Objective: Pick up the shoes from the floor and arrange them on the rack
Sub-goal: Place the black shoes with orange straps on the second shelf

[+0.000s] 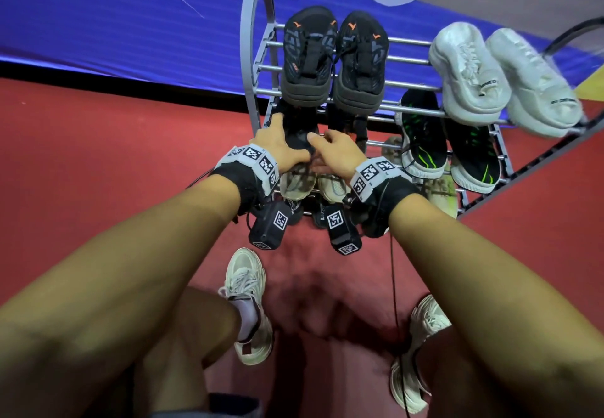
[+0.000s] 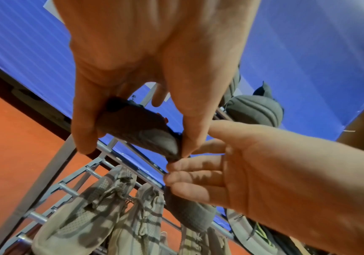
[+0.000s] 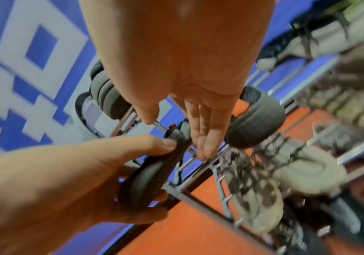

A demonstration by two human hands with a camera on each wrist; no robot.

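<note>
- Worn pale trainers stand on red carpet, nearest the head camera.
- Left hand grips a dark shoe, thumb and fingers curled round its sole, at the rack's second tier.
- Right hand reaches in with straight fingers, fingertips touching that shoe's end.
- Beige shoes below lie partly hidden by wrists.
- Black pair and white pair sit on top, against a blue banner.
- Right-wrist view is blurred.
</note>
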